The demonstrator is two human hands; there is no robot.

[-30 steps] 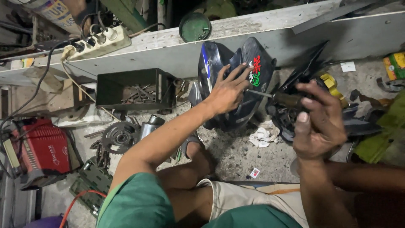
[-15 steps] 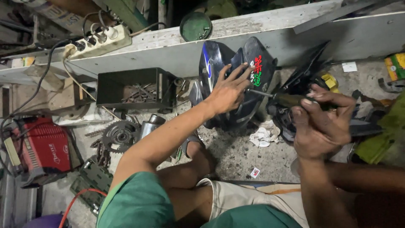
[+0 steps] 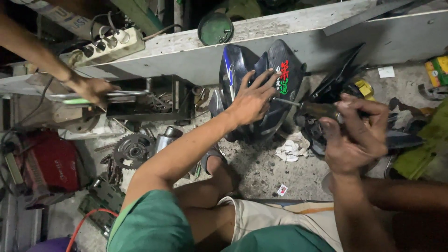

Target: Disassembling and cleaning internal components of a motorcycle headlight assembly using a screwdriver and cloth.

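Note:
My left hand (image 3: 252,99) lies flat with fingers spread on a black motorcycle body panel (image 3: 285,84) that has blue, red and green markings and leans against a pale concrete ledge (image 3: 186,51). My right hand (image 3: 358,135) is closed around the dark handle of a screwdriver (image 3: 303,107), whose thin metal shaft points left at the panel beside my left fingertips. More black plastic panels (image 3: 338,79) lie behind the screwdriver.
Another person's hand (image 3: 91,89) reaches in from the upper left with long metal tools over a dark metal toolbox (image 3: 154,100). A power strip (image 3: 107,46), green round lid (image 3: 215,29), sprocket (image 3: 133,150), red machine (image 3: 49,165), white rag (image 3: 291,149) and green cloth (image 3: 420,156) surround me.
Another person's arm has come in at the upper left and holds tools over the toolbox. My right hand has closed tighter on the screwdriver handle and turned slightly; my left hand stays on the panel.

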